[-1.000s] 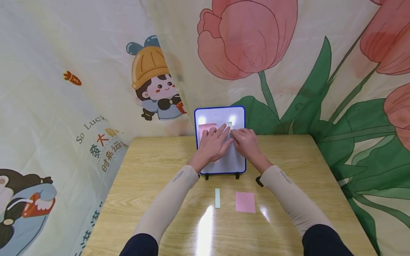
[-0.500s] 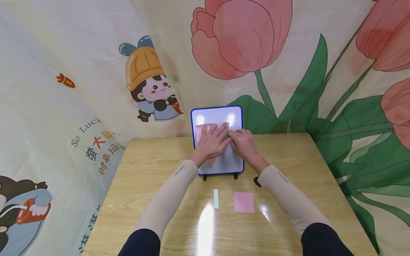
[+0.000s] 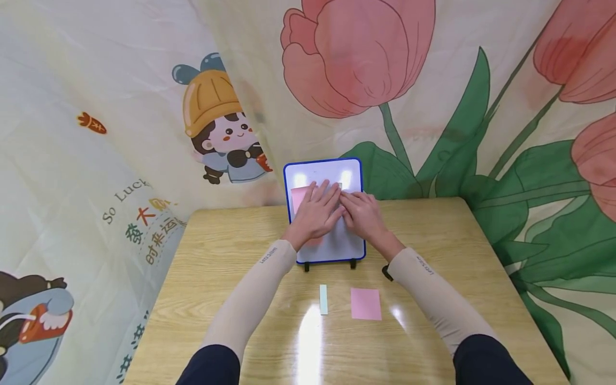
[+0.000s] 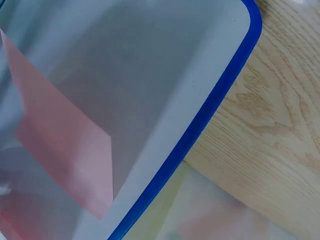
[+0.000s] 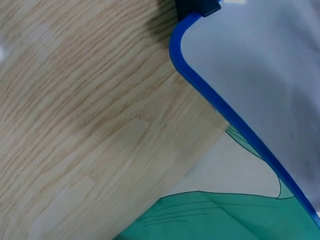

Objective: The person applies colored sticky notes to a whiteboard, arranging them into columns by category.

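Whiteboard: a white rectangular board with a rounded blue frame [image 3: 363, 214] stands on two small black feet [image 3: 306, 267] at the back edge of the table.
Around it: a pale wood-grain table [image 3: 231, 256] spreads in front and to both sides; a cream fabric backdrop [image 3: 159, 80] printed with tulips, leaves and cartoon figures hangs behind.
In front of it: a narrow pale blue-green paper strip [image 3: 323, 299] and a square pink paper note [image 3: 366, 303] lie flat on the table, apart, the note right of the strip.
In the way: both hands cover the board's middle, hiding parts of its papers; bright glare spots sit near its top.
On its face: a pink paper note [image 3: 298, 197] at the upper left, a salmon-pink paper piece [image 4: 65, 125] with a bend lower down, and a small pale tab [image 3: 340, 185] showing at the fingertips.
Left hand [image 3: 315, 216]: spread wide over the board's papers, fingers straight.
Right hand [image 3: 362, 216]: against the board beside the left fingertips, near the tab; whether it pinches anything, I cannot tell.
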Available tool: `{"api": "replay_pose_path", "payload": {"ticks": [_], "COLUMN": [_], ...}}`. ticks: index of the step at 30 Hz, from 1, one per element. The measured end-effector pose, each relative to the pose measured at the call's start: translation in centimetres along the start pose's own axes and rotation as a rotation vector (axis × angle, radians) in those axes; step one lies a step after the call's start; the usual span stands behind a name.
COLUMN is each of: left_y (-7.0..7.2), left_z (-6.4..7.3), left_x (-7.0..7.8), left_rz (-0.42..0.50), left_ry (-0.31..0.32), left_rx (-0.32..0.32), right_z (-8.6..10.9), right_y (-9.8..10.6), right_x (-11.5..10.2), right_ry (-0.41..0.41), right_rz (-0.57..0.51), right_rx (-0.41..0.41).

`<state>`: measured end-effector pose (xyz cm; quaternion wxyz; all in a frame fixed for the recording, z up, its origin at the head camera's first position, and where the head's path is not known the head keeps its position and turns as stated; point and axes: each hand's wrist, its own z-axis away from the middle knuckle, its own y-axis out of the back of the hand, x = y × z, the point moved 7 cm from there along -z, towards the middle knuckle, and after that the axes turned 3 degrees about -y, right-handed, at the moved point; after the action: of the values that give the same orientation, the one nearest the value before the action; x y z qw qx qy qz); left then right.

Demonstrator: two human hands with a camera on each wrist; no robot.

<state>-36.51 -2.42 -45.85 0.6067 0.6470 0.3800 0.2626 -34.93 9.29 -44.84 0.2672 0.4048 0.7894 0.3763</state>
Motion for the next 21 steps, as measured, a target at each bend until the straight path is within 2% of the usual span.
{"api": "replay_pose_path", "payload": {"ticks": [5,11,15,21], "left_y": [-0.2,0.1,0.2,-0.1], "left_z": [-0.1,-0.1,-0.1,0.0], "left_x": [-0.4,-0.6,-0.7,-0.8], "left_rz": [-0.025,-0.051,-0.074,-0.082], "left_ry": [0.007,-0.006,-0.009,-0.014], "left_rx": [0.0,-0.008,-0.023,-0.047], "right_z": [-0.2,-0.1,-0.2,-0.5], "right_y": [-0.1,-0.4,-0.5,-0.9], "right_x": [0.3,0.9,1.3,1.6], "right_ry": [0.032,0.131,0.19,0.21], "right_rz": [0.026,0.079,0.142,0.224], "right_rx": [-0.004,-0.036,-0.097,-0.196]}}
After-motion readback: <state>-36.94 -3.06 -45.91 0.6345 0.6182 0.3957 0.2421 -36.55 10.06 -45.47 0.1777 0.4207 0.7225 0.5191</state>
